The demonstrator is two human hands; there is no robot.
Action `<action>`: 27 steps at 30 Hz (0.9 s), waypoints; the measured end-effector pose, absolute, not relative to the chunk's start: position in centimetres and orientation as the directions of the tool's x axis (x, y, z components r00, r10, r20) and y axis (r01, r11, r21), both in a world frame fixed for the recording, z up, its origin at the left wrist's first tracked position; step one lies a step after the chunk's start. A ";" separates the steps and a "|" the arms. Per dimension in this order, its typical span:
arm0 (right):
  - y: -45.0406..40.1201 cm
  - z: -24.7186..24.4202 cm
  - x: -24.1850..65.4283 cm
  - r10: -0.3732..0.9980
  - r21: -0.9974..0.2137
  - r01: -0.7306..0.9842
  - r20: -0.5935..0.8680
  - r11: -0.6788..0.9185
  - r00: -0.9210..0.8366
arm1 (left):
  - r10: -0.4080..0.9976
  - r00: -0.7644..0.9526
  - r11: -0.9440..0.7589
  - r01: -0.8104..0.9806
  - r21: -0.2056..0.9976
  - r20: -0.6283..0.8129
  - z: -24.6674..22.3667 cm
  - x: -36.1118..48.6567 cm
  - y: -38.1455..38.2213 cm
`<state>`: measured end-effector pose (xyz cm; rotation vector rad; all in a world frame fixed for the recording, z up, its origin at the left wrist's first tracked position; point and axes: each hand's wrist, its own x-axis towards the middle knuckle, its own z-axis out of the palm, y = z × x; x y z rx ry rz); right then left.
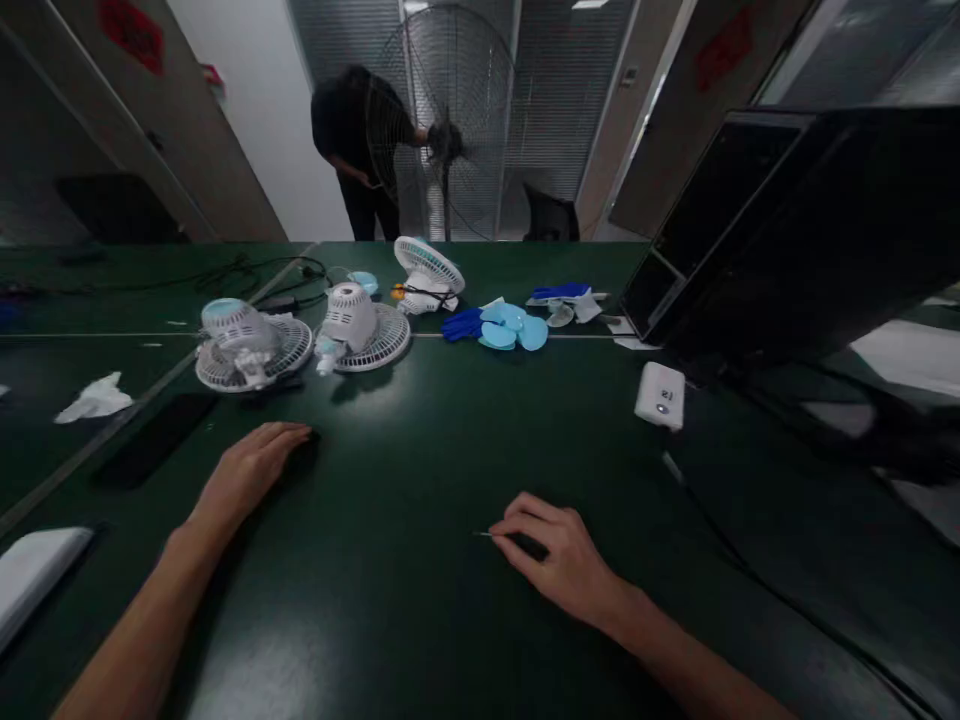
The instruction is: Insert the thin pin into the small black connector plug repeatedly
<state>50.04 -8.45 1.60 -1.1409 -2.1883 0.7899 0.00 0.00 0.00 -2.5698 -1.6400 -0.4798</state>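
Note:
My right hand (555, 555) is over the green table (405, 450), thumb and forefinger pinched on the end of a small thin metal piece (482, 534) that points left. My left hand (255, 465) rests palm down on the table at the left, its fingers together and partly hidden from view; whether anything is under them does not show. Beyond it lie two white fan heads (253, 345) (360, 330), grilles down. A third fan (427, 275) stands tilted farther back. Light blue fan blades (514, 327) lie beside a dark blue glove (463, 324) at the back centre.
A large dark monitor (795, 230) leans at the right, with a white device (661, 396) and a cable (739, 555) near it. At the left are crumpled tissue (95, 398) and a white box (37, 575). A person (364, 140) stands behind the table by a big fan.

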 end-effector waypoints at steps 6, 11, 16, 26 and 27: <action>-8.5 1.9 50.1 0.844 -0.718 0.515 0.190 0.468 -0.502 | 0.880 0.343 -0.412 0.896 0.168 0.327 0.3 1.0 0.0; -8.5 1.9 50.2 0.841 -0.744 0.489 0.181 0.457 -0.511 | 0.881 0.318 -0.393 0.905 0.165 0.351 0.7 1.8 0.0; -8.5 1.9 50.2 0.841 -0.744 0.490 0.177 0.455 -0.512 | 0.890 0.281 -0.369 0.906 0.207 0.358 0.6 1.8 0.1; -8.4 1.9 50.2 0.847 -0.757 0.477 0.188 0.447 -0.497 | 0.751 0.550 -0.660 0.625 0.417 0.365 0.7 12.9 -2.2; -8.4 1.8 50.2 0.850 -0.755 0.477 0.198 0.449 -0.488 | 0.707 0.602 -0.706 0.568 0.422 0.371 0.7 15.1 -2.7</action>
